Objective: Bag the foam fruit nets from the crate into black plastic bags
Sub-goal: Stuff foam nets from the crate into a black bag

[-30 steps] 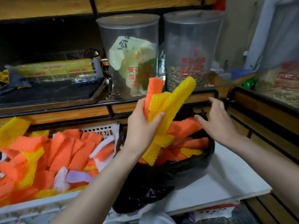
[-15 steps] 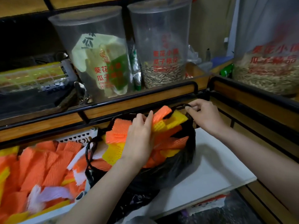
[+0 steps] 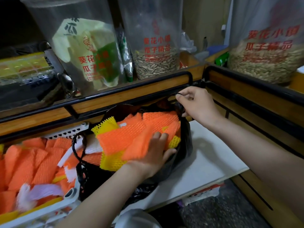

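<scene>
A black plastic bag (image 3: 184,155) stands on a white board (image 3: 212,162), stuffed with orange and yellow foam nets (image 3: 131,134). My left hand (image 3: 153,155) lies on the nets at the bag's near right side, fingers spread and pressing them down. My right hand (image 3: 195,104) pinches the bag's thin black handle at the far right rim and holds it up. To the left, a white crate (image 3: 69,199) holds several more orange, yellow and white nets (image 3: 32,162). The bag's other handle (image 3: 79,150) loops over the crate's edge.
A wood shelf with a black rail (image 3: 131,97) runs just behind the bag. On it stand clear tubs (image 3: 154,46) of sunflower seeds. Another railed shelf (image 3: 255,96) closes the right side. A round grey lid (image 3: 136,219) sits at the bottom edge.
My left hand pushed the raised bundle of nets down into the bag and now lies flat on them. My right hand took the bag's handle and lifted it.
</scene>
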### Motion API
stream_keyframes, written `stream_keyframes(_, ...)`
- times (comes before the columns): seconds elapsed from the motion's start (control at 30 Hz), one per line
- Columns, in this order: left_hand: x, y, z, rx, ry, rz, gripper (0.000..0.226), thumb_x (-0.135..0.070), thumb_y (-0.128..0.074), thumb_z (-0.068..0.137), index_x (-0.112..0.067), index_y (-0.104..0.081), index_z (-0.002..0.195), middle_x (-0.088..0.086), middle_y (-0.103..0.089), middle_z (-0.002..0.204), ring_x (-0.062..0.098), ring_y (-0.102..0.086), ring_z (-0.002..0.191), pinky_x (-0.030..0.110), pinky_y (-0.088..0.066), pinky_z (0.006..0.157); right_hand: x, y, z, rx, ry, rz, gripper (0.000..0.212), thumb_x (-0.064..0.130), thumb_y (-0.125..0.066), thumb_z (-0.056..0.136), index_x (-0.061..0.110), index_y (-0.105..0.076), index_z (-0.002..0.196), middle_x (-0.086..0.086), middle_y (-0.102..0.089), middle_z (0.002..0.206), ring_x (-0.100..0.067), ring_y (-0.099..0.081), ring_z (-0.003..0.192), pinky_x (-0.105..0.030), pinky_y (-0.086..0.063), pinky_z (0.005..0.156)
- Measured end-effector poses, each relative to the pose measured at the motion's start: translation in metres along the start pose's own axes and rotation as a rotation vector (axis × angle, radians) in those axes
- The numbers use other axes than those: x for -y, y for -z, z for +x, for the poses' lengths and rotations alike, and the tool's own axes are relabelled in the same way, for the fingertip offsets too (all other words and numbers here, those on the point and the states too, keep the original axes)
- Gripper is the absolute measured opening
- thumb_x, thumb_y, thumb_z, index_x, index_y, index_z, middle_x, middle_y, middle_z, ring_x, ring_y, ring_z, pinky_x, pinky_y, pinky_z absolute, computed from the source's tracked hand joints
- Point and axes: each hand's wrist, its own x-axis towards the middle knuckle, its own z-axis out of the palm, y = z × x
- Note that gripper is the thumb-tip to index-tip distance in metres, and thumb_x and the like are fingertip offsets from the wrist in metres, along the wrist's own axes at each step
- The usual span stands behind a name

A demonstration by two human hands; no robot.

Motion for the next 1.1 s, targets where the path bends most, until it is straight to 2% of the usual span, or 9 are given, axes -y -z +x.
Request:
stream_keyframes(0.17,0.023,0.023,0.006,-0.079,-0.006,-0.09,0.039,-0.043,-0.03,0.098,-0.014,-0.046,0.119,0.005,-0.052,0.114,0.026,-0.05,0.109,0.033,-0.034,0.09,0.006,0.003,-0.003,-0.005,0.015,-0.09,0.01,0.025,-0.058,0.091,0.017,-0.063,0.096,0.009,-0.06,0.078,-0.003,-0.06,0.047,-0.014,-0.046,0.048)
stream_keyframes(0.37,0.028,0.052,-0.002,-0.017,-0.155,-0.097,0.045,-0.04,-0.037,0.098,-0.017,-0.04,0.136,0.003,-0.048,0.133,0.021,-0.046,0.12,0.029,-0.035,0.097,0.015,-0.005,-0.017,0.086,0.251,-0.468,0.037,0.029,-0.06,0.09,0.02,-0.048,0.124,0.0,-0.051,0.124,-0.018,-0.049,0.116,-0.037,-0.045,0.094)
stream_keyframes(0.57,0.048,0.065,-0.017,-0.355,-0.281,0.26,0.033,-0.035,-0.039,0.086,-0.014,-0.058,0.102,0.002,-0.055,0.089,0.021,-0.047,0.083,0.03,-0.027,0.07,0.012,-0.013,-0.028,0.1,0.366,-0.612,0.037,0.021,-0.058,0.091,0.021,-0.048,0.126,0.001,-0.046,0.126,-0.019,-0.039,0.12,-0.029,-0.034,0.095)
stream_keyframes(0.67,0.059,0.054,-0.033,-0.337,-0.202,0.297,0.032,-0.042,-0.038,0.086,-0.016,-0.056,0.091,0.002,-0.055,0.083,0.024,-0.054,0.079,0.03,-0.026,0.069,0.01,-0.027,-0.05,0.221,0.585,-0.604,0.029,0.028,-0.062,0.087,0.022,-0.058,0.115,0.005,-0.056,0.114,-0.016,-0.047,0.113,-0.025,-0.035,0.09)
stream_keyframes(0.73,0.066,0.046,-0.045,-0.27,-0.159,0.269,0.035,-0.047,-0.036,0.087,-0.017,-0.055,0.091,0.001,-0.056,0.083,0.023,-0.056,0.079,0.031,-0.027,0.07,0.001,-0.039,-0.061,0.363,0.708,-0.714,0.036,0.039,-0.066,0.082,0.022,-0.061,0.114,0.005,-0.06,0.113,-0.019,-0.049,0.117,-0.033,-0.034,0.102)
stream_keyframes(0.8,0.073,0.037,-0.055,-0.225,-0.119,0.292,0.039,-0.049,-0.035,0.085,-0.018,-0.057,0.095,-0.001,-0.059,0.086,0.021,-0.057,0.079,0.029,-0.031,0.071,-0.005,-0.047,-0.066,0.486,0.701,-0.854,0.046,0.046,-0.063,0.082,0.023,-0.058,0.12,0.006,-0.059,0.123,-0.019,-0.039,0.132,-0.035,-0.01,0.115)
stream_keyframes(0.9,0.08,0.031,-0.066,-0.132,-0.075,0.266,0.043,-0.047,-0.033,0.087,-0.017,-0.057,0.107,0.0,-0.062,0.102,0.021,-0.06,0.092,0.032,-0.045,0.08,-0.01,-0.052,-0.064,0.548,0.601,-0.94,0.051,0.047,-0.057,0.087,0.023,-0.048,0.131,0.006,-0.052,0.135,-0.014,-0.023,0.141,-0.034,0.014,0.113)
stream_keyframes(1.0,0.09,0.024,-0.072,-0.018,-0.056,0.22,0.046,-0.037,-0.042,0.095,-0.017,-0.039,0.136,0.002,-0.039,0.144,0.022,-0.035,0.133,0.034,-0.027,0.107,-0.008,-0.055,-0.064,0.503,0.584,-0.962,0.047,0.04,-0.055,0.091,0.02,-0.046,0.133,0.002,-0.051,0.135,-0.015,-0.022,0.142,-0.035,0.014,0.113)
stream_keyframes(1.1,0.093,0.026,-0.081,-0.048,-0.049,0.146,0.046,-0.031,-0.044,0.095,-0.015,-0.041,0.138,0.005,-0.038,0.147,0.025,-0.033,0.137,0.037,-0.023,0.112,-0.005,-0.059,-0.071,0.366,0.665,-0.88,0.036,0.026,-0.064,0.087,0.012,-0.058,0.12,-0.005,-0.062,0.122,-0.024,-0.038,0.136,-0.038,-0.001,0.116)
